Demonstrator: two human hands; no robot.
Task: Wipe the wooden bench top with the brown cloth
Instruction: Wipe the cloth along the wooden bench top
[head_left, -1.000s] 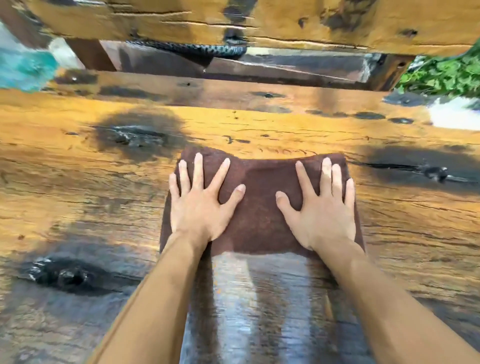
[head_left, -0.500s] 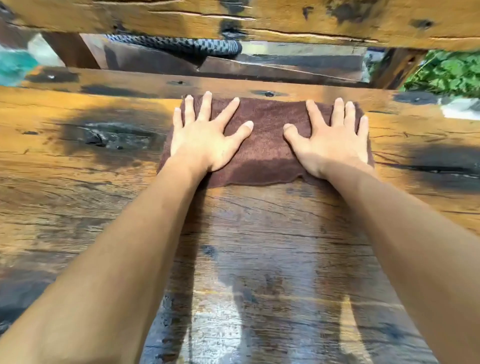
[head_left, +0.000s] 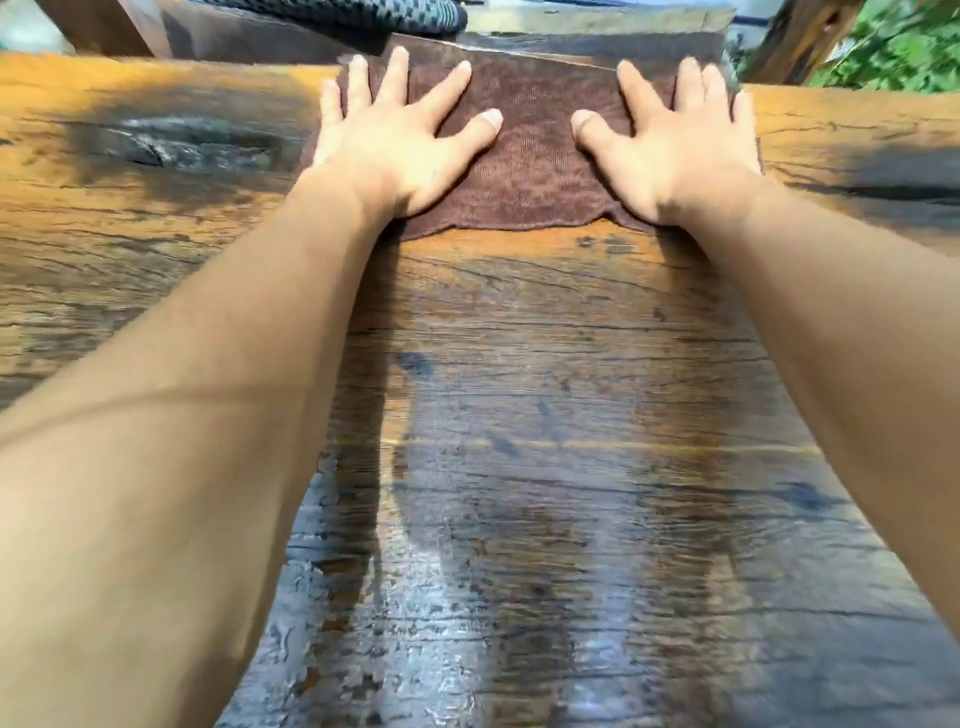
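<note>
Head view: two hands, left hand (head_left: 384, 150), right hand (head_left: 680, 156), fingers splayed flat, pressing one brown cloth (head_left: 535, 161) onto wooden bench top (head_left: 545, 364).

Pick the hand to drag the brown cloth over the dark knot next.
Left, probably. The left hand lies flat on the side of the brown cloth nearest the dark knot; the right hand presses the other side.
</note>
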